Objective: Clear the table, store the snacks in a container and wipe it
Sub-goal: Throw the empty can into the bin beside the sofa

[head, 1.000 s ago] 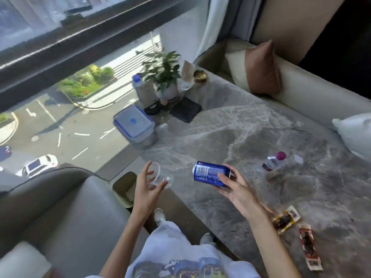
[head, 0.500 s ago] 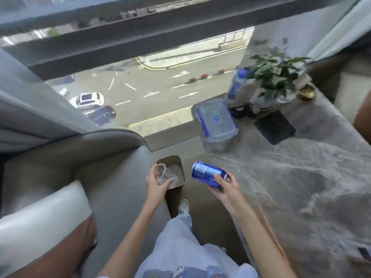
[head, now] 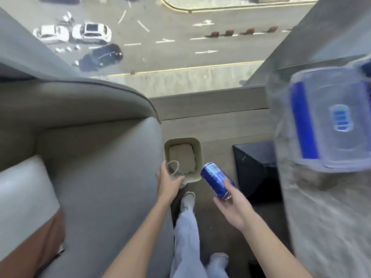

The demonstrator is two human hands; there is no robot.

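My left hand (head: 169, 182) grips a clear plastic cup (head: 174, 169), tilted over the near left rim of a beige waste bin (head: 198, 151) on the floor. A blue drink can (head: 215, 180) lies tilted in my right hand (head: 233, 207), just right of the bin's near corner and above the floor. A clear storage container with a blue-trimmed lid (head: 329, 121) sits at the edge of the marble table (head: 325, 227) on the right, blurred.
A grey sofa (head: 96, 167) with a white cushion (head: 22, 197) fills the left. A dark table base (head: 255, 171) stands right of the bin. My legs and shoes (head: 187, 201) are below the bin. A window onto a street lies ahead.
The view has swung down and left off the table. Both hands have moved to the bin, the cup now over its rim and the can beside it.
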